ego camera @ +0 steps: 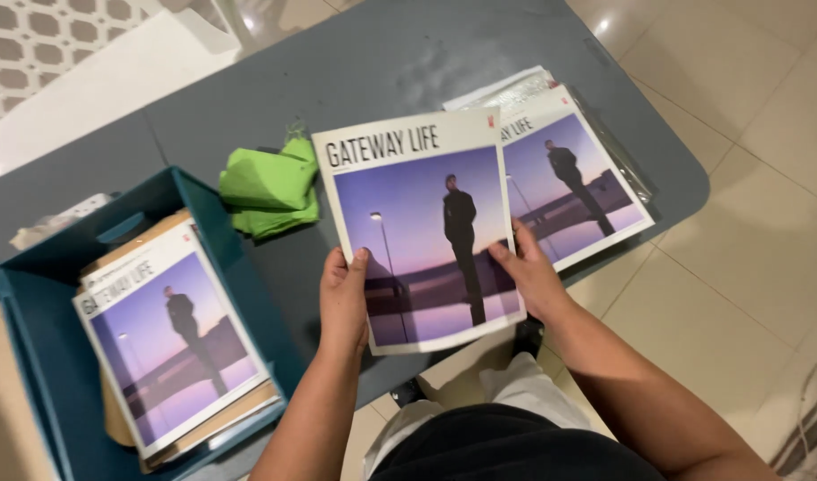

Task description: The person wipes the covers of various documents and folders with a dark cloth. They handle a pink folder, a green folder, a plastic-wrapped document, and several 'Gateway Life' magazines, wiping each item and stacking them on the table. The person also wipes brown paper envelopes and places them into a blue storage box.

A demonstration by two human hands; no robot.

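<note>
Left hand [344, 298]: clamped on lower left edge of the purple-covered paper magazine [422, 223].
Right hand [533, 276]: pinched on its lower right edge.
Teal box [34, 303]: left of magazine.

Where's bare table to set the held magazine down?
Free: far table behind the green cloth, and the strip between teal bin and held magazine. Crowded: right edge under the magazine stack; the bin is full.

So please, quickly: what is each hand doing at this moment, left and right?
Left hand: closed on the lower left edge of the magazine.
Right hand: closed on the lower right edge of the same magazine.
</note>
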